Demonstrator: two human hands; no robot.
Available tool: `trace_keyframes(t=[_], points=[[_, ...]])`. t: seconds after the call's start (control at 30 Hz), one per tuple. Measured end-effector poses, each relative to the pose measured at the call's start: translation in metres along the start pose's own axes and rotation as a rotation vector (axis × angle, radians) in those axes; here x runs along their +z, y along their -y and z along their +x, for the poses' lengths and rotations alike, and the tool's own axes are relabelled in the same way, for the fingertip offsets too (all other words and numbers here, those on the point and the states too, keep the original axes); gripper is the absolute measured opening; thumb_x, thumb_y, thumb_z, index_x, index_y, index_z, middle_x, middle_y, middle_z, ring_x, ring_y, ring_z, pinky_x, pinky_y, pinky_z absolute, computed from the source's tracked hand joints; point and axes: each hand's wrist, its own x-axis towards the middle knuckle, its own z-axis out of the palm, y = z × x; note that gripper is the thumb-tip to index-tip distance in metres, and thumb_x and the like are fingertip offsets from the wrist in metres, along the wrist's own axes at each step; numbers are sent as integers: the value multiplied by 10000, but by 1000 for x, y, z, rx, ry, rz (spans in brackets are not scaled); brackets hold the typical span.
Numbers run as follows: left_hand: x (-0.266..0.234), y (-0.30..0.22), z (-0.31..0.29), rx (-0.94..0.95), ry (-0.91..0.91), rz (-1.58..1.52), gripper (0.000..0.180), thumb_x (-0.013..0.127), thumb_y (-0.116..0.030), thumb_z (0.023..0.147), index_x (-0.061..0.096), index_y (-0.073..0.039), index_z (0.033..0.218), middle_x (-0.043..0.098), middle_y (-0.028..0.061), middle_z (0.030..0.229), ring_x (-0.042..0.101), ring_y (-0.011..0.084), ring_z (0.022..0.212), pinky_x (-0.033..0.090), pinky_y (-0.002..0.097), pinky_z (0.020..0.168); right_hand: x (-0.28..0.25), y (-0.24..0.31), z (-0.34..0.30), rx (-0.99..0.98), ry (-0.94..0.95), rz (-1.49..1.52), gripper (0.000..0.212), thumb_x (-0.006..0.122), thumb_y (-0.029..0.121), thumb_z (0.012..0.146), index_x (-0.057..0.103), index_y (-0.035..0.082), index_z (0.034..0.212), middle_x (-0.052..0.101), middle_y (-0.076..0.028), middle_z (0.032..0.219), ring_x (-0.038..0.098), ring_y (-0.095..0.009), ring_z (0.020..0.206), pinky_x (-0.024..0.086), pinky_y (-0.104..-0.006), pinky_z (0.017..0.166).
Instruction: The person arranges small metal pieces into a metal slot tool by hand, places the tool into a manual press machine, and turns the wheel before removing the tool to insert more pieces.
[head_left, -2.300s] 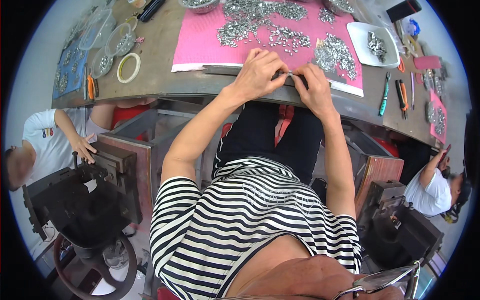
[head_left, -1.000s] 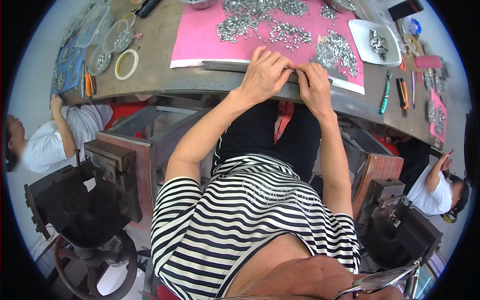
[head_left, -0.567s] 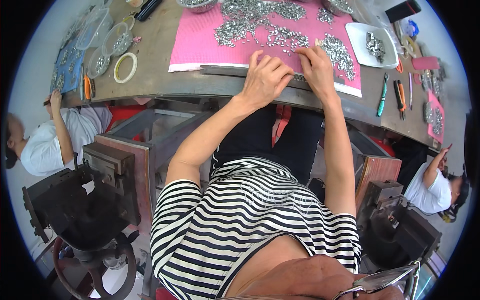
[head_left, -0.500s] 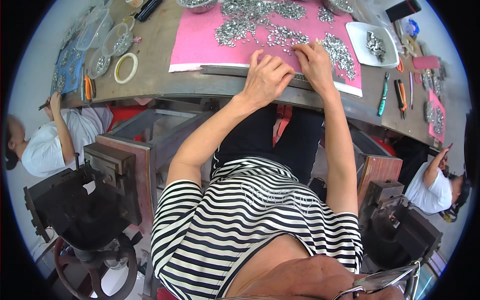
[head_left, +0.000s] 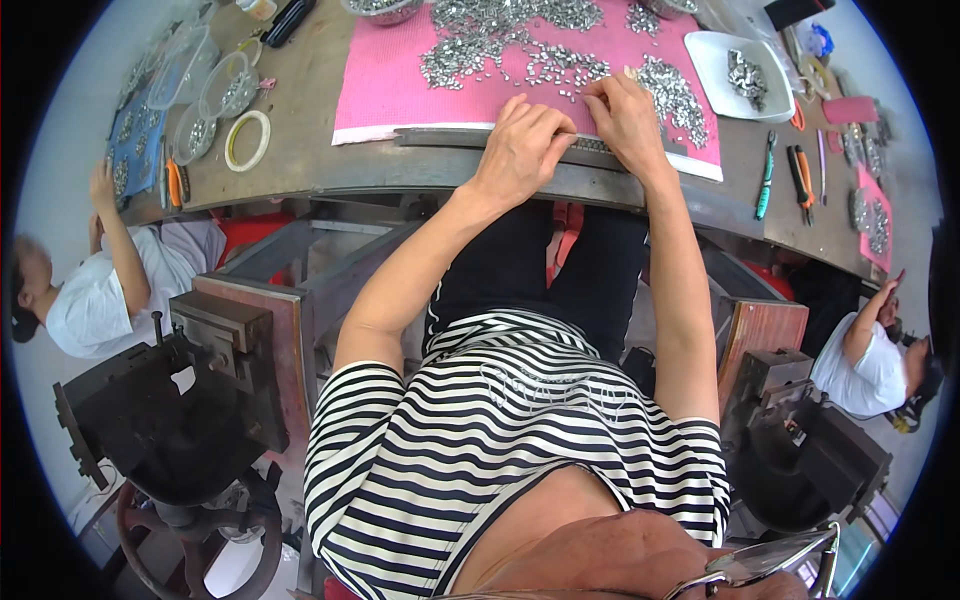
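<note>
A long dark metal bar (head_left: 440, 138) with a row of small slots or pieces along it lies at the front edge of the pink mat (head_left: 385, 95). Over the bar, my left hand (head_left: 515, 155) is closed, thumb and forefinger together by its edge; whatever they may hold is hidden. My right hand (head_left: 625, 118) reaches just past the bar, its fingertips curled together close to the loose pieces. Anything in that pinch is too small to see. Beyond both hands, small silver metal pieces (head_left: 455, 62) spread over the mat, with another heap (head_left: 675, 95) right of my right hand.
A white tray (head_left: 708, 62) with metal parts stands at right, beside a teal-handled tool (head_left: 767, 175) and orange-black pliers (head_left: 801, 180). Left lie a tape roll (head_left: 233, 150), clear tubs (head_left: 208, 100) and orange-handled pliers (head_left: 176, 182). Co-workers sit on both sides.
The whole view has shifted slightly. My left hand's thumb and forefinger have drawn a little away from my right hand, which stays pinched near the pieces. The left co-worker's arm has risen.
</note>
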Motion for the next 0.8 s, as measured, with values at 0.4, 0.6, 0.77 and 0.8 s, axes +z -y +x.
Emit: trace_keyframes(t=[0.4,0.6,0.77,0.8], points=[[3,-4,0,66,10,177,119,720,-124,874,638,-67,940,629,56,895,605,284,892,407,492,1014,-19,34,-47,47,-2,205,65,722,56,850,690,50,905,622,-83,855,606,-280,869,436,-394,807],[5,-5,-4,27,4,139,146,731,-183,869,653,-97,959,609,61,909,576,281,893,366,527,1054,-20,28,-34,81,23,246,86,707,41,859,707,28,945,655,-110,859,644,-297,802,483,-390,735],[11,-12,-2,4,-29,244,200,780,-204,833,669,-93,957,619,31,845,587,244,837,367,524,1062,-2,17,-6,76,-21,225,86,698,57,862,715,33,943,665,-124,830,665,-311,732,504,-427,649],[12,-13,-2,-4,-42,259,203,785,-210,830,671,-95,952,621,29,842,586,239,827,362,525,1065,3,14,-4,102,12,221,79,702,75,865,708,34,932,667,-119,834,664,-313,749,501,-431,665]])
